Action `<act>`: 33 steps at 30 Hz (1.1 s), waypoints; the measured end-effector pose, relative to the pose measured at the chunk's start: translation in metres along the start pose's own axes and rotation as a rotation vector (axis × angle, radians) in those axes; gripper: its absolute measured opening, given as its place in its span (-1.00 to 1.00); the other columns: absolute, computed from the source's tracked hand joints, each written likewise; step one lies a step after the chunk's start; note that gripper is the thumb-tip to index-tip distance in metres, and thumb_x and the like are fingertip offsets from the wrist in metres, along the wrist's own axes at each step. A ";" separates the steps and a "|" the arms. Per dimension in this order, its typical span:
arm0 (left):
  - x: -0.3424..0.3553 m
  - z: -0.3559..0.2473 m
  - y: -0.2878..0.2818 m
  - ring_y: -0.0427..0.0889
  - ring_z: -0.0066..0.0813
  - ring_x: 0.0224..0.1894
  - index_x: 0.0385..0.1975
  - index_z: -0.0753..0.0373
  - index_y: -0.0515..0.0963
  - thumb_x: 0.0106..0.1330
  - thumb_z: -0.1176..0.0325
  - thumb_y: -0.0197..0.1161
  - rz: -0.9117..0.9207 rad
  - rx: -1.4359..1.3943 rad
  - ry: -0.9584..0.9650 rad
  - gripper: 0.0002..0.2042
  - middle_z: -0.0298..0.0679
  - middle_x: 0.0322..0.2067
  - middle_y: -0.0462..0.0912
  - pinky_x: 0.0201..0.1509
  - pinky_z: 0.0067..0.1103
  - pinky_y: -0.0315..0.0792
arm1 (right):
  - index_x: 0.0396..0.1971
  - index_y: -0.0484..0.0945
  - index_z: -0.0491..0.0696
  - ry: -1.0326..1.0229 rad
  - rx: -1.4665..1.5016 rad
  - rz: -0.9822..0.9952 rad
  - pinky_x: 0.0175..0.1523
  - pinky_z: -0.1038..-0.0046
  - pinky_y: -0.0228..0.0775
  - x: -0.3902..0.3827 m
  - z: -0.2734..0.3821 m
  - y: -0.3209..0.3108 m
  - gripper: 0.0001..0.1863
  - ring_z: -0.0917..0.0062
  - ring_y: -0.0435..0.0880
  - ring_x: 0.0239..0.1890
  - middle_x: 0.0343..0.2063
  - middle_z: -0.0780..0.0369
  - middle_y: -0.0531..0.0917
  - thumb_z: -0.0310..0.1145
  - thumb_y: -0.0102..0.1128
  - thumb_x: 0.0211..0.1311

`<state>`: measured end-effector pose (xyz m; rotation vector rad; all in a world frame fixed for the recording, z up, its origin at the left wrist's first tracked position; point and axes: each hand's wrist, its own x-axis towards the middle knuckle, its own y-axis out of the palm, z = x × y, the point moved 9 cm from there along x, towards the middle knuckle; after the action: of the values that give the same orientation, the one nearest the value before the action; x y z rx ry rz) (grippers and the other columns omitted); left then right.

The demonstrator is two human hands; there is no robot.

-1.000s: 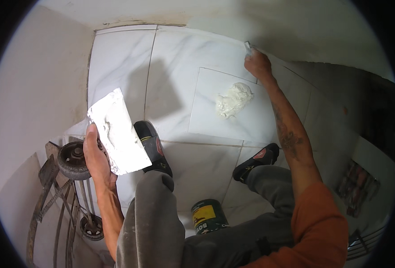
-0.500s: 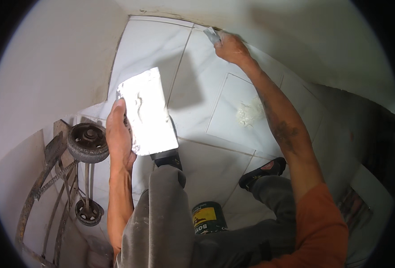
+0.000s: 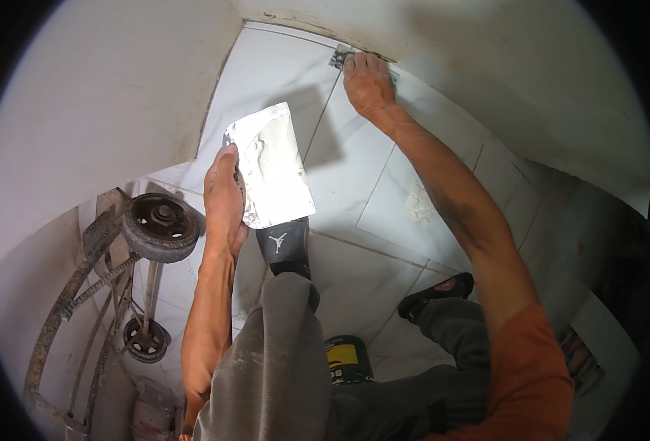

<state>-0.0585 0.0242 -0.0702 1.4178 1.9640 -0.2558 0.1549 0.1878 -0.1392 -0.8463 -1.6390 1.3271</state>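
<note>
My left hand (image 3: 223,191) grips a flat rectangular board (image 3: 272,165) with white paste over its face, held above my left sandal (image 3: 282,242). My right hand (image 3: 369,84) is closed over a thin putty knife (image 3: 338,56) at the joint where the floor tiles meet the far wall (image 3: 472,66), palm down with fingers on the blade. A pale mound of paste (image 3: 419,202) lies on a loose-looking square tile (image 3: 387,217), beside my right forearm. My right sandal (image 3: 435,290) rests below it on the floor.
A rusty metal wheeled frame (image 3: 159,228) stands at the lower left against the left wall (image 3: 112,95). A dark green can with a yellow label (image 3: 345,360) sits between my legs. A wall corner is at the top, and a dark low opening (image 3: 597,220) is at the right.
My right hand has moved left along the far wall's base, turning more palm down over the knife. My left hand and the board have moved up and right; the view has shifted too.
</note>
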 end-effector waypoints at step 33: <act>0.036 0.003 0.015 0.65 -0.45 -0.22 0.06 0.44 0.41 0.46 0.24 -0.13 0.056 0.110 0.001 -0.61 -0.14 -0.15 0.60 -0.19 -0.57 0.57 | -0.04 0.54 -0.17 0.009 0.989 0.322 0.03 0.39 0.40 -0.053 0.000 -0.166 -0.66 0.25 0.59 -0.16 -0.14 0.14 0.65 -0.50 -0.01 0.18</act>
<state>-0.0501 0.0553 -0.0916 1.5402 1.9337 -0.3422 0.1777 0.1061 0.0131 -0.4880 -0.6533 2.0605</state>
